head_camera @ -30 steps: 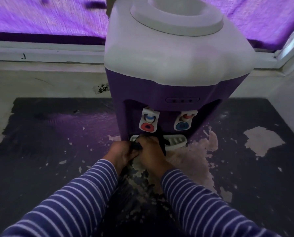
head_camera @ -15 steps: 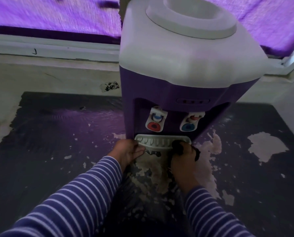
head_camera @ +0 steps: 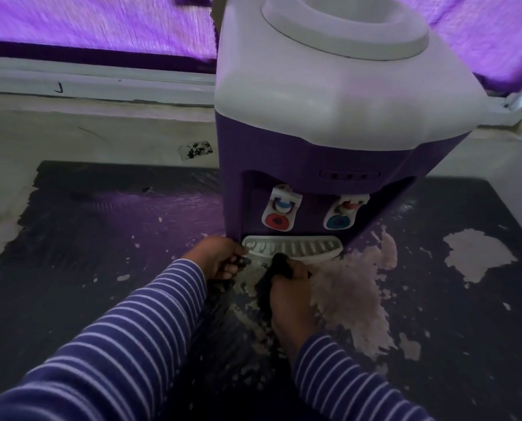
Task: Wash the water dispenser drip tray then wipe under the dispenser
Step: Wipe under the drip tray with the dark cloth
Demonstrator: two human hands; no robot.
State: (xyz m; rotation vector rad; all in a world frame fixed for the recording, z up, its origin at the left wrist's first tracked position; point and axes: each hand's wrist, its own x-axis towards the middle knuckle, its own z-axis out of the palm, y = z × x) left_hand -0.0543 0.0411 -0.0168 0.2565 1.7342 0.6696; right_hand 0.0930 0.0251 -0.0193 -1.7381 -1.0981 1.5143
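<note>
Left hand [head_camera: 216,259] fingers gripping tray [head_camera: 293,248] left edge, right hand [head_camera: 287,287] fingers closed on cloth [head_camera: 279,265] at tray front, peeling dark tabletop [head_camera: 101,253] open around.

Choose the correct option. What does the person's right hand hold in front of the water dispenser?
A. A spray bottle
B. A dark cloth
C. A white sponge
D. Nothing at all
B: the right hand is closed around a dark cloth bunched just below the front edge of the white drip tray.
</note>
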